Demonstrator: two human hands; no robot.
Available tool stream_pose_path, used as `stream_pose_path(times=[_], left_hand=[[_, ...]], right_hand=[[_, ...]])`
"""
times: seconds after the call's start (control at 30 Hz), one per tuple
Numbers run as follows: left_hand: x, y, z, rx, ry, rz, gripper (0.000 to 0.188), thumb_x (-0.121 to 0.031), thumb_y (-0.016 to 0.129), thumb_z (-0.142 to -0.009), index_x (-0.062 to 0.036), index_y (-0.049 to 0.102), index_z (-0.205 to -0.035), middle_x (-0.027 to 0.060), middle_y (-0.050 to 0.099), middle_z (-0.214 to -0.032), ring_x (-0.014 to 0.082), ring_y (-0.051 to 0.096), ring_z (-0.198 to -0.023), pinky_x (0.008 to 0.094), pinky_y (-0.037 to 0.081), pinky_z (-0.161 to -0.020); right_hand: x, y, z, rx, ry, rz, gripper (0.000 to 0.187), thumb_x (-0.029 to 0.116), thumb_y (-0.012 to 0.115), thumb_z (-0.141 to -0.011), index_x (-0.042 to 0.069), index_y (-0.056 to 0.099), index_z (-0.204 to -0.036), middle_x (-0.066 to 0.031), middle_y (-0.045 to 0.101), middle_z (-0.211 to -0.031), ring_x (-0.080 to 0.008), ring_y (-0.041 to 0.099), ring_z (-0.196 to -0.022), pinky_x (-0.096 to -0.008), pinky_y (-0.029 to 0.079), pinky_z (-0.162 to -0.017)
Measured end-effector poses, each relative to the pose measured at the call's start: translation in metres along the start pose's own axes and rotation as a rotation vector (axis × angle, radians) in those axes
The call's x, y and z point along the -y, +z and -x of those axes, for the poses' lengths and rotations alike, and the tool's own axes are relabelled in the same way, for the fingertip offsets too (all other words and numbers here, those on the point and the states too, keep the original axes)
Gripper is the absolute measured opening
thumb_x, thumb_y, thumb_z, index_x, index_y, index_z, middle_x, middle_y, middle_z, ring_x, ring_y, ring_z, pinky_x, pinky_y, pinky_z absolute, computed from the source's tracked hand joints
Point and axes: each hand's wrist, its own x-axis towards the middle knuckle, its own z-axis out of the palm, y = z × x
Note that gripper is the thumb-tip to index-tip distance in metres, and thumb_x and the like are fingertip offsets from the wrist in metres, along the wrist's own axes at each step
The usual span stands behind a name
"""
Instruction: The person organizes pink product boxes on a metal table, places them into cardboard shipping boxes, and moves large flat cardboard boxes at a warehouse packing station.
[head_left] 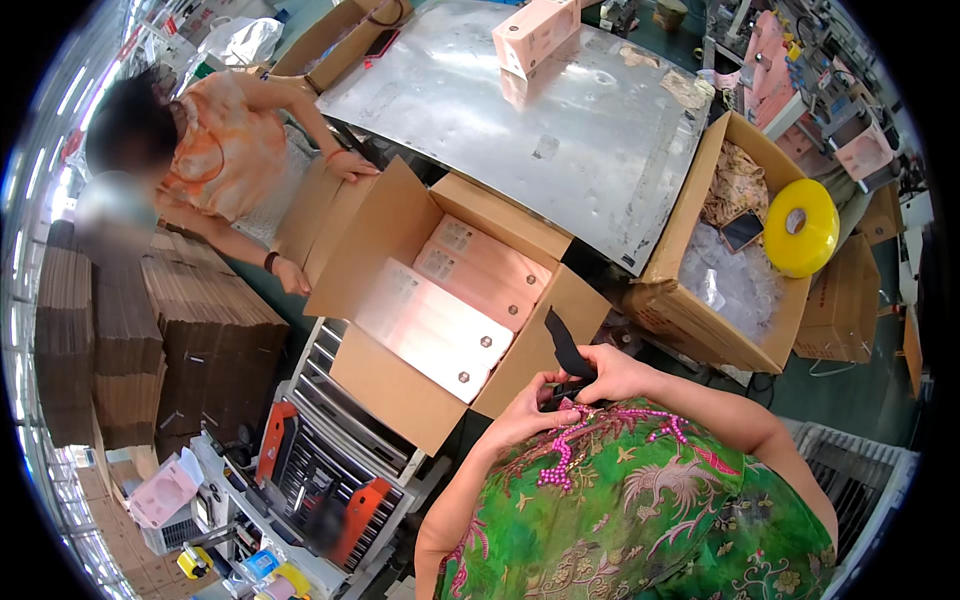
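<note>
Close to my chest, my left hand (528, 412) and my right hand (612, 374) are closed together on a black strap (567, 348). One end of the strap stands up above my fingers; the part between my hands is mostly hidden. Just beyond them, an open cardboard carton (408, 410) holds several pale pink boxes (480, 270) lying side by side, the nearest one bright with glare. On the left, a co-worker in an orange-and-white top (225, 150) has one hand (290, 276) at a raised carton flap (335, 225) and the other hand at its far end.
A metal-topped table (440, 90) with a pink box (537, 38) lies beyond the carton. To the right, another carton (672, 310) holds clear plastic, a phone and a yellow tape roll (801, 228). A roller conveyor (345, 440) and stacked flat cardboard (210, 340) are at left.
</note>
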Motion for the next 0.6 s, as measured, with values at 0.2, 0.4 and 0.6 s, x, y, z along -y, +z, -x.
stream_pose_path(times=[0.2,0.4,0.6], left_hand=[[-0.002,0.0,0.002,0.018,-0.025,-0.079,0.08,-0.029,0.08,-0.074,0.002,0.034,-0.132,0.0143,0.047,-0.13,0.0221,0.047,-0.12,0.0345,0.036,-0.102],[0.015,-0.002,0.003,0.017,0.055,0.075,0.065,-0.026,0.073,-0.082,0.0021,0.04,-0.131,0.0099,0.05,-0.128,0.0181,0.048,-0.118,0.0317,0.038,-0.1],[0.014,0.0,0.008,-0.1,-0.054,0.073,0.041,-0.021,0.071,-0.084,0.0036,0.058,-0.115,0.0036,0.062,-0.104,0.0083,0.057,-0.094,0.0224,0.045,-0.084]], right_hand=[[0.008,0.005,0.006,0.023,-0.052,0.005,0.045,-0.003,0.067,-0.064,-0.001,0.057,-0.108,-0.0047,0.063,-0.099,-0.0101,0.058,-0.091,-0.0256,0.048,-0.08],[0.007,0.009,0.013,-0.013,-0.089,0.073,0.042,0.001,0.068,-0.064,-0.001,0.056,-0.105,-0.0047,0.063,-0.096,-0.0098,0.057,-0.089,-0.0258,0.048,-0.079],[0.0,0.006,0.019,-0.078,-0.105,0.176,0.052,0.003,0.074,-0.065,0.001,0.049,-0.111,-0.003,0.058,-0.098,-0.0108,0.054,-0.094,-0.0278,0.045,-0.085]])
